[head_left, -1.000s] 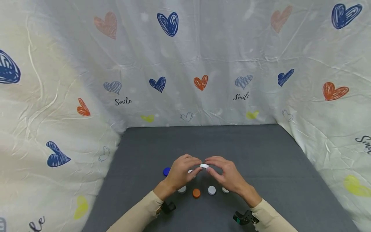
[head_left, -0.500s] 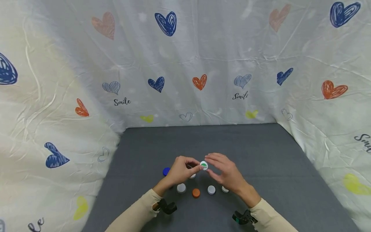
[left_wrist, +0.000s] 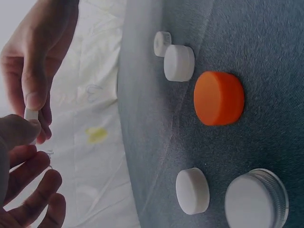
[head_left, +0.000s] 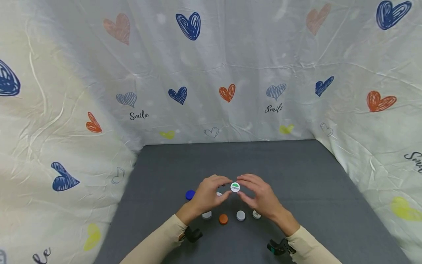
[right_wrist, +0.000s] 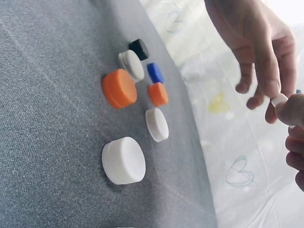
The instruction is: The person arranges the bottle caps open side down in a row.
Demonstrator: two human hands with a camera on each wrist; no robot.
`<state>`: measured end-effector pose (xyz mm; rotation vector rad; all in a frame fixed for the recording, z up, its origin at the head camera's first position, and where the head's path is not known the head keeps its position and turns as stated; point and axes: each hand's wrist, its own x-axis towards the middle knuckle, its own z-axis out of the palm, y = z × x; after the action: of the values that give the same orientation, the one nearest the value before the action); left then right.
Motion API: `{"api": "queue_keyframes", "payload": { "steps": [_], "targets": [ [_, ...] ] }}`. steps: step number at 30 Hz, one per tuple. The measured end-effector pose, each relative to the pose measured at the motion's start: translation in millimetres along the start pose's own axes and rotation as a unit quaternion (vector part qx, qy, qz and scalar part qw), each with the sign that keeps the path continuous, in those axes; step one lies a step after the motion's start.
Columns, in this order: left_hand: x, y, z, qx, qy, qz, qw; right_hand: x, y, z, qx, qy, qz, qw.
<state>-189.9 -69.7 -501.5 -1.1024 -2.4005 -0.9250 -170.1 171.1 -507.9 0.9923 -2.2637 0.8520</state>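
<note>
A small white bottle cap with green print is held up over the table, its printed top facing the head camera. My left hand pinches its left edge between thumb and fingers. From the right, my right hand grips the opposite edge with thumb and fingertips. Both wrist views show the thumbs meeting at the cap's sides. Below the hands lie an orange cap, a white cap and a smaller white cap. A wide white cap lies partly behind my left wrist.
Left of my left hand lies a blue cap. The right wrist view also shows a black cap and a second orange cap. Grey cloth covers the table, and a heart-print curtain hangs behind and at both sides.
The cap has turned from edge-on to showing its printed top. Half a second ago the right fingers stood slightly off it; now both hands hold it, a little farther right.
</note>
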Motion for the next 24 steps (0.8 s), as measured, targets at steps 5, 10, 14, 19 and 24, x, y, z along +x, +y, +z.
{"api": "queue_keyframes", "payload": {
  "steps": [5, 10, 14, 19, 24],
  "targets": [
    [7.6, 0.1, 7.7, 0.084, -0.009, 0.033, 0.9959, -0.7, 6.2, 0.1, -0.006, -0.019, 0.018, 0.9996],
    [15.6, -0.9, 17.0, 0.161, -0.076, 0.025, 0.9838, -4.8, 14.0, 2.2, -0.031, -0.048, 0.037, 0.9977],
    [20.7, -2.6, 27.6, 0.214, -0.129, 0.010, 0.9684, -9.6, 19.9, 8.3, -0.055, -0.086, 0.063, 0.9928],
    [22.3, -4.2, 40.0, 0.246, -0.171, -0.010, 0.9541, -16.1, 26.2, 19.2, -0.072, -0.124, 0.081, 0.9863],
    [18.5, -7.6, 51.0, 0.261, -0.172, -0.011, 0.9498, -22.0, 31.6, 31.2, -0.084, -0.137, 0.089, 0.9829]
  ]
}}
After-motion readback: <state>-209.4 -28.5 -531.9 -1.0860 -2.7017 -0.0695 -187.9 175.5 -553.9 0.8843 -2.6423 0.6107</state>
